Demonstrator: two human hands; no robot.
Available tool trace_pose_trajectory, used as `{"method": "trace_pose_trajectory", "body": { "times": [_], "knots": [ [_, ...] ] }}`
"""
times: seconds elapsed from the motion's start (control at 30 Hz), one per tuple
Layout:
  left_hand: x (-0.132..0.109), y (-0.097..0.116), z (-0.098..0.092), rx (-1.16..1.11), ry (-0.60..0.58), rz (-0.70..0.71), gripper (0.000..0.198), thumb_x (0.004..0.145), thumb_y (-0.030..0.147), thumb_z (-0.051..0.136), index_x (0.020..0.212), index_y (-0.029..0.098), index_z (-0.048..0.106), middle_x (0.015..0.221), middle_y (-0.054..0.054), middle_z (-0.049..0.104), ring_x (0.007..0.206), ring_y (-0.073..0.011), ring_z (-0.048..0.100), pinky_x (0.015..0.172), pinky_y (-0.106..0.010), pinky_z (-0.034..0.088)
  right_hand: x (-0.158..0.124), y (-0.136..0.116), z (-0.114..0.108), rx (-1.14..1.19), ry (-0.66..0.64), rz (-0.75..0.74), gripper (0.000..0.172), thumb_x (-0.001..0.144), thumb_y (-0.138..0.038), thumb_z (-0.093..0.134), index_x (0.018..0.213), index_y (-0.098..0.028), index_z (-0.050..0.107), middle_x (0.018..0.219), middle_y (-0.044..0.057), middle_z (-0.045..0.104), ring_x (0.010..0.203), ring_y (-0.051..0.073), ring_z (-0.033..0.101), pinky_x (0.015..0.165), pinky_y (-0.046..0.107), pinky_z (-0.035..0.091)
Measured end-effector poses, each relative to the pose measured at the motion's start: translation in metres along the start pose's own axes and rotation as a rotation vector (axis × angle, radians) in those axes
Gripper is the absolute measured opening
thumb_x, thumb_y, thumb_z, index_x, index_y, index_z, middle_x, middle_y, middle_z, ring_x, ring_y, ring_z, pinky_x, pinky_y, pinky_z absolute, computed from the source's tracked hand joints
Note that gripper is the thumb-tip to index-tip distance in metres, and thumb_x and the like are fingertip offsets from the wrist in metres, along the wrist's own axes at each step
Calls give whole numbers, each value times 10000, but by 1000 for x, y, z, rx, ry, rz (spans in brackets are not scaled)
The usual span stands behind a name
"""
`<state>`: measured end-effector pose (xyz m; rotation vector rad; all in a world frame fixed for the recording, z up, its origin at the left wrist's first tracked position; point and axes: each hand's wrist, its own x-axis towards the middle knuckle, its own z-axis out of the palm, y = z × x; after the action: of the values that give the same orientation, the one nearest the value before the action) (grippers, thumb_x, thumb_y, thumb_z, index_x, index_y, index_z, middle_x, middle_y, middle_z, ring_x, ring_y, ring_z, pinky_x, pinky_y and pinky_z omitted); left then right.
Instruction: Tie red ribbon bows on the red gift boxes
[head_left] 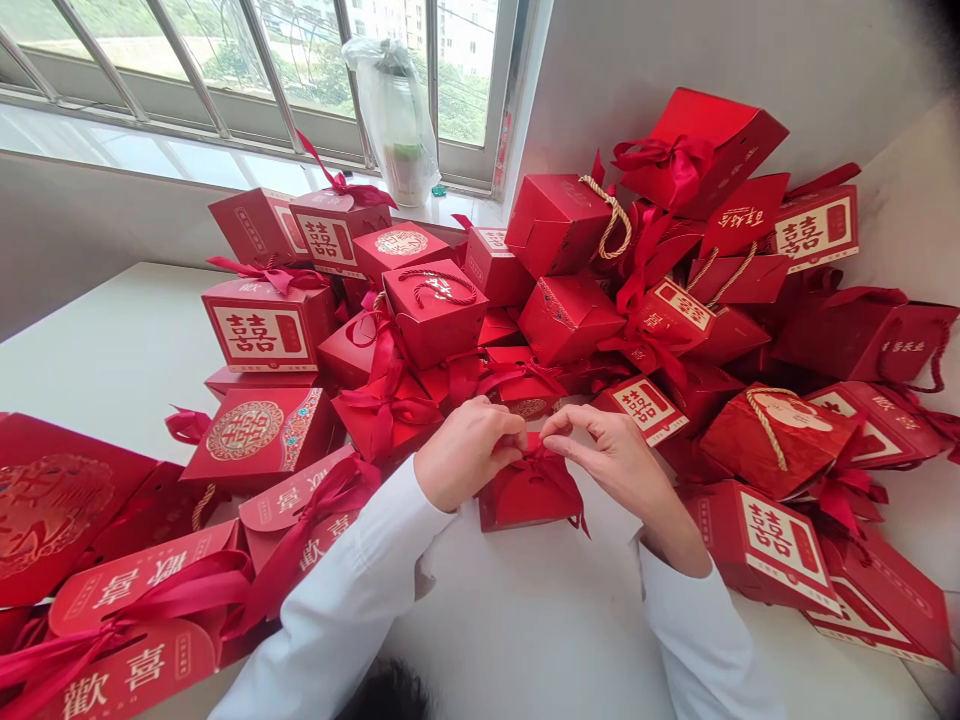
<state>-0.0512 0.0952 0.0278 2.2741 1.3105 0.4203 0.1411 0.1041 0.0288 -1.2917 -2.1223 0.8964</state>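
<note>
A small red gift box [527,505] sits on the white table in front of me. A red ribbon [541,463] lies over its top, gathered near the middle. My left hand [474,448] is at the box's left upper side, its fingers pinched on the ribbon. From the right, my right hand [611,450] reaches over the box with thumb and index finger pinched on the ribbon near the gathered part. The ribbon between my fingertips is partly hidden. One thin dark red end hangs at the box's right corner.
Red gift boxes with ribbons or cord handles are heaped behind, such as a cord-handled box [436,312]. More stand at left [142,610] and right [784,545]. A bagged bottle [403,140] stands on the sill by the barred window. White table surface [525,620] shows before me.
</note>
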Motion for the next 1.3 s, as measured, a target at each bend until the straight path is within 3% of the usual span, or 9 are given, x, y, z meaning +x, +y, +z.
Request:
{"method": "trace_pose_trajectory", "body": {
  "times": [0.27, 0.37, 0.43, 0.53, 0.7, 0.83, 0.97, 1.13, 1.3],
  "knots": [
    [-11, 7, -2, 62, -117, -71, 181, 801, 60, 559, 701, 178, 655, 744, -22, 677, 740, -160, 551, 791, -283, 414, 0, -1, -1, 17, 11, 30, 118, 851, -250, 560, 773, -214, 641, 781, -18, 653, 744, 152, 581, 664, 250, 398],
    [-11, 6, -3, 36, -44, -84, 60, 792, 160, 636, 833, 191, 665, 788, -28, 661, 818, -187, 550, 754, -275, 424, -1, -3, -1, 43, -4, 20, 126, 849, -278, 565, 783, -217, 654, 790, -7, 670, 774, 172, 594, 700, 269, 418],
    [-10, 6, -3, 7, -4, -85, 208, 757, 267, 706, 940, 191, 641, 829, -30, 648, 855, -202, 538, 735, -274, 426, -3, -5, -1, 78, -52, 1, 123, 841, -303, 584, 802, -225, 671, 807, -6, 686, 799, 186, 608, 742, 285, 434],
    [-7, 6, 0, -33, -15, -49, 241, 747, 330, 723, 899, 175, 619, 851, -31, 637, 858, -200, 520, 767, -289, 422, -4, -5, -4, 148, -116, -19, 172, 875, -336, 545, 861, -235, 682, 832, -7, 698, 810, 188, 627, 751, 285, 451],
    [-10, 12, 0, 1, 83, -76, 239, 760, 293, 703, 956, 197, 608, 935, -53, 592, 887, -214, 494, 755, -308, 431, -4, 4, -12, 18, -59, 29, 167, 867, -282, 533, 904, -226, 686, 886, 15, 705, 772, 183, 617, 673, 281, 443],
    [-13, 14, -3, -1, 82, -120, 211, 786, 337, 668, 915, 193, 584, 856, -31, 599, 821, -187, 519, 718, -281, 424, -3, 6, -12, -79, -205, 49, 151, 816, -217, 569, 880, -228, 706, 892, 9, 703, 783, 175, 600, 650, 273, 419],
    [-9, 12, -2, -65, -17, -187, 23, 828, 207, 581, 839, 187, 587, 749, -4, 623, 702, -142, 544, 638, -231, 397, -3, 3, -6, -85, -234, 31, 84, 775, -192, 601, 766, -223, 679, 792, -13, 678, 756, 160, 566, 671, 273, 403],
    [-5, 10, -1, -62, -2, -174, 117, 748, 76, 538, 775, 186, 567, 692, 14, 609, 627, -120, 533, 576, -202, 381, -3, 2, -5, -68, -210, 26, 112, 792, -209, 570, 708, -212, 644, 718, -17, 649, 667, 145, 546, 570, 254, 368],
    [-6, 9, 0, -98, -12, -143, 190, 683, 23, 502, 767, 186, 554, 715, 17, 615, 628, -108, 526, 567, -185, 385, -4, 4, -11, -55, -208, 8, 161, 844, -239, 525, 731, -210, 636, 711, -19, 639, 659, 142, 540, 569, 245, 363]
  ]
}}
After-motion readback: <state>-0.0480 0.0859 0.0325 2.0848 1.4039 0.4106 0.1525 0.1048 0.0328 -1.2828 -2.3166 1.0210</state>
